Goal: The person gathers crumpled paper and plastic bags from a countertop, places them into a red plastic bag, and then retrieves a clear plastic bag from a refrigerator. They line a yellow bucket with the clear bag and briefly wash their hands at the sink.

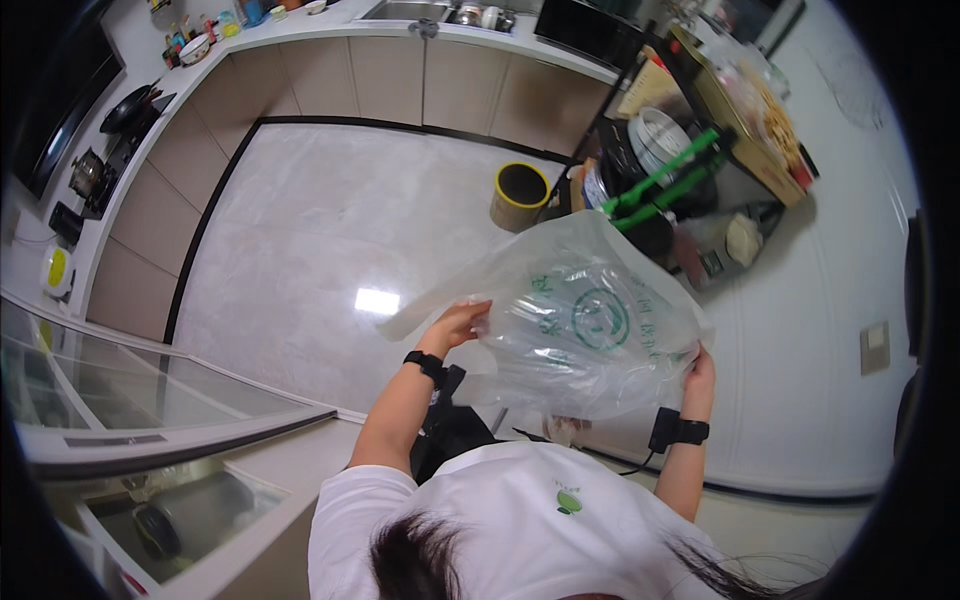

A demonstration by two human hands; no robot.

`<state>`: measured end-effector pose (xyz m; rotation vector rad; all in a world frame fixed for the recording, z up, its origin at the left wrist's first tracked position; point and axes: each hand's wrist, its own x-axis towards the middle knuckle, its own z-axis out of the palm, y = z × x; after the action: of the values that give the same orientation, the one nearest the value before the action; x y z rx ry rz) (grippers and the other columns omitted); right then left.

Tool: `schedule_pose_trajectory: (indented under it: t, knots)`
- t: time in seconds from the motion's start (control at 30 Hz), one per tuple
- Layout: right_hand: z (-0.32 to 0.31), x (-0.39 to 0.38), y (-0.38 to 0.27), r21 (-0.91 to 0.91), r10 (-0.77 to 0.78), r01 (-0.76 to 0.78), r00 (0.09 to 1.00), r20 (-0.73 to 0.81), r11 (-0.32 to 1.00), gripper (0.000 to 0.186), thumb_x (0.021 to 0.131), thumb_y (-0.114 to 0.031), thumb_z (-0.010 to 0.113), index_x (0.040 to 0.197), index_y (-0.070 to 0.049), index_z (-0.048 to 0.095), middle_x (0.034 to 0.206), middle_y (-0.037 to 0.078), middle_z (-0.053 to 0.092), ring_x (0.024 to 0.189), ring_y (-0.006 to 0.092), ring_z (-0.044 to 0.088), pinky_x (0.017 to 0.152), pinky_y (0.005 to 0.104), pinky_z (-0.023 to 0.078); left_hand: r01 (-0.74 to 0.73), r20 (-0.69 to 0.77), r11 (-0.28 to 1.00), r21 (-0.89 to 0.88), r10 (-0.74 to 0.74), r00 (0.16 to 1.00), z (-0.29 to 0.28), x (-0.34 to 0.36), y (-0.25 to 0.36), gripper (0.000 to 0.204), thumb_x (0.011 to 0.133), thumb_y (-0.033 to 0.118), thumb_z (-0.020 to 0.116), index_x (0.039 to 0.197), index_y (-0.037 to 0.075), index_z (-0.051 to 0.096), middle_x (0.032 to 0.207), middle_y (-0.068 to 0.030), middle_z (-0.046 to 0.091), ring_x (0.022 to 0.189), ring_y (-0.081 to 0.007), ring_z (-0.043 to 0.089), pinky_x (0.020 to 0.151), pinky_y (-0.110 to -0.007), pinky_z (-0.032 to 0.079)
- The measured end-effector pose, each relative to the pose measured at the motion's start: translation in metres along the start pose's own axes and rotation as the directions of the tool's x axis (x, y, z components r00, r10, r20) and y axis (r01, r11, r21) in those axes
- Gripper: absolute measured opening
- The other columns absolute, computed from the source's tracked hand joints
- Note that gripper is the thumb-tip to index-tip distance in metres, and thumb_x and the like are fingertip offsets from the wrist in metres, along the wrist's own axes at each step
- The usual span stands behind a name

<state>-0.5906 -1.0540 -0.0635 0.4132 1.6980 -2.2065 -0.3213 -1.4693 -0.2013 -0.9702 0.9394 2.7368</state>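
Observation:
I hold a large translucent plastic bag with green printing spread out in front of me. My left hand grips the bag's left side with bent fingers, and my right hand grips its right edge, its fingertips partly hidden by the plastic. Both wrists wear black straps with small devices attached. Just beyond the bag stands a yellow-rimmed bin with a dark inside.
A cluttered rack with green bars stands against the right wall. An L-shaped counter runs along the back and left, with pans and a sink. A glass sliding door and a basin are at lower left.

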Motion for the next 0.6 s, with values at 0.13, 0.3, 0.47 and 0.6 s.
schedule_pose_trajectory:
  t: [0.13,0.3,0.47,0.6]
  knots:
    - [0.057,0.070,0.037,0.068,0.100,-0.106,0.991,0.084,0.992,0.020,0.090,-0.014,0.052,0.105,0.000,0.056,0.100,0.010,0.061,0.091,0.0226,0.059,0.082,0.0335,0.049,-0.116,0.026,0.993,-0.008,0.116,0.993,-0.059,-0.034,0.059,0.014,0.087,0.021,0.060,0.096,0.010,0.060,0.084,0.0016,0.060,0.079,-0.0131,0.057,0.074,-0.034,0.048]
    - [0.163,0.079,0.062,-0.323,0.036,-0.008,0.996,0.081,0.946,0.026,0.086,-0.019,0.058,0.104,0.000,0.056,0.099,0.010,0.061,0.090,0.0229,0.059,0.076,0.0346,0.049,-0.338,-0.065,0.919,0.203,0.357,0.932,-0.110,-0.075,0.123,0.018,0.086,0.020,0.062,0.092,0.004,0.065,0.081,-0.0018,0.064,0.069,-0.0097,0.057,0.065,-0.025,0.047]
    - [0.314,0.023,0.093,-0.817,-0.756,0.450,0.373,0.538,-0.360,0.037,0.076,-0.025,0.069,0.104,-0.005,0.055,0.099,0.009,0.055,0.086,0.0189,0.053,0.077,0.0325,0.044,-0.520,-0.338,0.844,0.135,0.532,0.776,-0.109,-0.105,0.172,0.014,0.082,0.017,0.067,0.077,0.005,0.063,0.071,0.0001,0.059,0.063,-0.0086,0.053,0.057,-0.024,0.043]
    - [0.455,-0.065,0.143,-0.452,0.206,0.603,0.433,0.877,0.658,0.025,0.077,-0.023,0.071,0.085,-0.003,0.058,0.071,0.002,0.058,0.068,0.0107,0.054,0.058,0.0256,0.043,-0.548,-0.361,0.819,0.171,0.569,0.739,-0.071,-0.106,0.194,0.018,0.083,0.021,0.065,0.077,0.004,0.060,0.073,-0.0013,0.058,0.067,-0.0105,0.054,0.056,-0.025,0.043]
